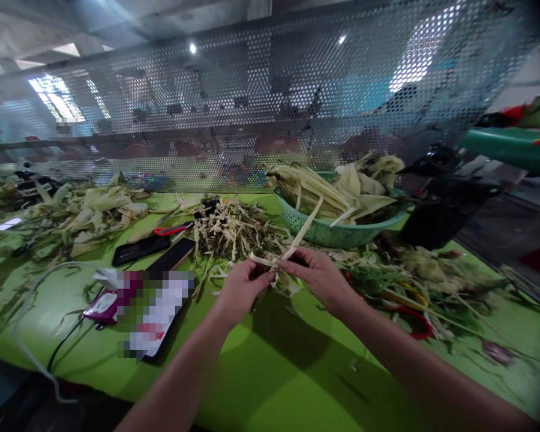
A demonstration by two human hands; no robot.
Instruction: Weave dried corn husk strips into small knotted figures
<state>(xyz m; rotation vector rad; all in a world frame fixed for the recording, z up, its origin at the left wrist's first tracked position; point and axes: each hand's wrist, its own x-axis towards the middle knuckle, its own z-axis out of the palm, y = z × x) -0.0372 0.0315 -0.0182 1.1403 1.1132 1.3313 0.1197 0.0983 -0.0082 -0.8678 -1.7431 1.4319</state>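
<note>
Both my hands meet above the green table [270,366], pinching one pale corn-husk strip [297,240]. My left hand [243,288] is closed on the strip's left end. My right hand [317,276] is closed on it from the right, and the long end of the strip sticks up and to the right toward a green basket. Just behind my hands lies a heap of knotted husk strips [236,231].
The green mesh basket [337,231] of corn husks stands at the back right. Loose husks [94,207] lie at the back left. Two dark phones [141,249], red-handled scissors [173,229] and a pink packet [105,303] lie left. Another red-handled tool [416,324] is among scraps right. A perforated metal screen [252,108] runs behind.
</note>
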